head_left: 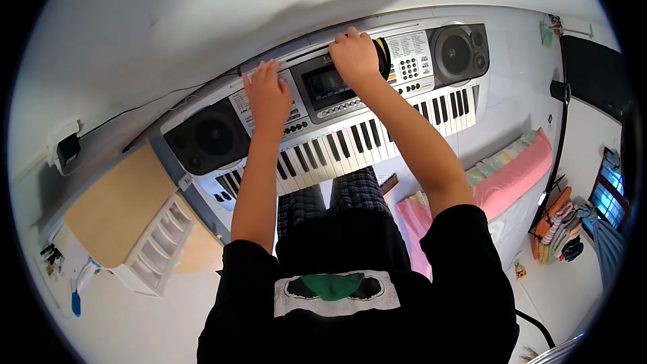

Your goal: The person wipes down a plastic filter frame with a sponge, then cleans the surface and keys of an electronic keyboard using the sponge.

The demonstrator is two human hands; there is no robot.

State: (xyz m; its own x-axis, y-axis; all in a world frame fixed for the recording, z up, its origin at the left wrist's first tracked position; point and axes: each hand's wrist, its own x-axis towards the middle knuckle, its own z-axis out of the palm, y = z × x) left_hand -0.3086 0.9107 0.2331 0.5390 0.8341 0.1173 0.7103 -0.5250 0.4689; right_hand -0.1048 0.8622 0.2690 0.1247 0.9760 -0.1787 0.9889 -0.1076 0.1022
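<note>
An electronic keyboard (364, 136) with a silver body stands in front of me, close to the wall. Over its left control panel lies my left hand (269, 98), fingers stretched toward the back edge and holding nothing visible. My right hand (354, 59) is at the back edge, above the dark display (323, 86), with its fingers curled. What those fingers grip, if anything, is hidden. Against the right side of that hand shows a round black thing with a yellow edge (383, 57), partly covered by the hand; its kind is unclear.
Speakers flank the keys, one left (207, 136) and one right (455, 55). A wooden-topped drawer unit (121, 202) stands at left, near a plug (67, 149) with a cable along the wall. Pink bedding (515, 185) and folded cloths (556, 229) lie at right.
</note>
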